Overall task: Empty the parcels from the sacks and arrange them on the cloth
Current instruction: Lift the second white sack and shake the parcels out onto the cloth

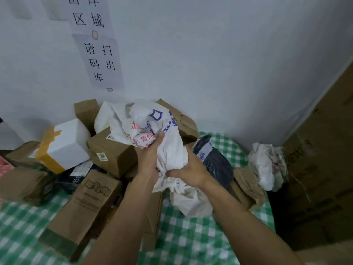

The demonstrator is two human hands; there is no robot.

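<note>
Both hands, the left hand (150,150) and right hand (189,167), clutch a crumpled white sack (152,127) above cardboard parcels (112,155) heaped on the green checked cloth (191,232).

Sack (168,142) white, red-blue print; cloth (191,236) green-white check.

Most fingers of the left hand (150,153) and the right hand (191,169) are lost in the folds of the crumpled white woven sack (170,150) with blue and red print, which covers part of the brown cardboard box (187,123) behind it. The white paper sign (103,60) is cut off at the top edge, the big brown carton (324,150) runs off the right edge, and only a sliver of a pink thing (5,166) shows at the left edge. The print on the long brown box (89,203) is blurry, and the little sticker (102,156) on the square brown box (120,161) is too small to read.
</note>
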